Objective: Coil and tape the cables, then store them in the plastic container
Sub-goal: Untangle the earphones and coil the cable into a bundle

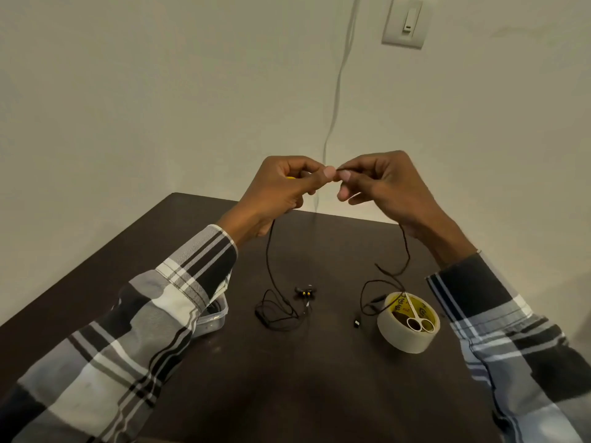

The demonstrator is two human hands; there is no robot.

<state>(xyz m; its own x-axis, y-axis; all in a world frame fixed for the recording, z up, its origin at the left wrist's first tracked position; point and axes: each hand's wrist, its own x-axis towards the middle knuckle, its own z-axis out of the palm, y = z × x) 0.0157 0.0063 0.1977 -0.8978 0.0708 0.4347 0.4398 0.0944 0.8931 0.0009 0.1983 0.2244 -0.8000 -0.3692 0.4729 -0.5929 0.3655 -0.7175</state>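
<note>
Tape roll [408,324], scissors [415,318] across it: below right hand. Plastic container [212,318]: below left forearm. Black cable [271,260]: pinched by left hand [281,190] and right hand [380,183] at meeting fingertips, hanging to table [224,362].

Two cables [271,266] (black), one tape roll [406,334], one container [211,321].

A dark brown table [224,362] stands against a cream wall [128,91] bearing a light switch [404,22].
</note>
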